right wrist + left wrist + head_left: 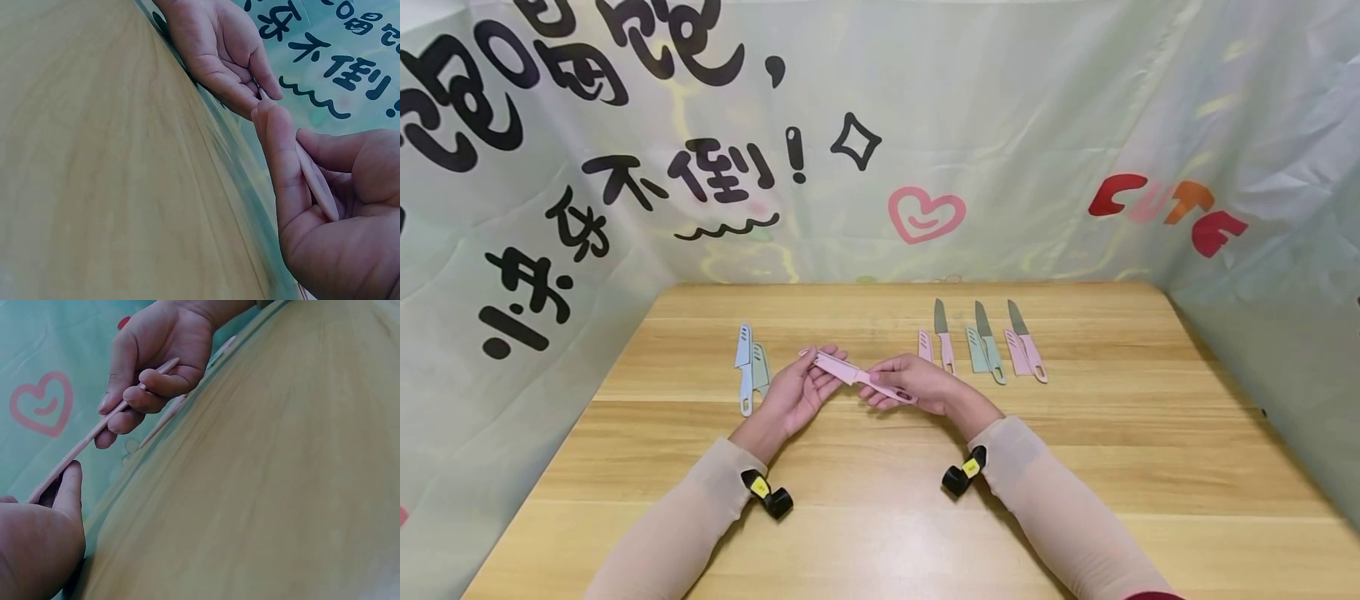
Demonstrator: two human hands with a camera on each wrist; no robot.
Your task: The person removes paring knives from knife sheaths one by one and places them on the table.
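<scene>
So, the right hand (921,383) pinches the handle of the pink knife (890,390) between thumb and fingers, and the left hand (797,392), palm turned up, grips the far end of its pink sheath (837,367). The knife is held above the table (880,500), between the two hands, and its blade looks covered. To handle this well, sheath and handle should lie on one straight line, so any push or pull runs along the blade without twisting it; the left fingers are best clear of the sheath's mouth and slot. Just beyond the left hand lie a blue sheathed knife (746,367) and a green sheath (760,360), its lower end hidden. Past the right hand, three bare blades (941,317) lie with their covers, so that arm should swing wide of them.
</scene>
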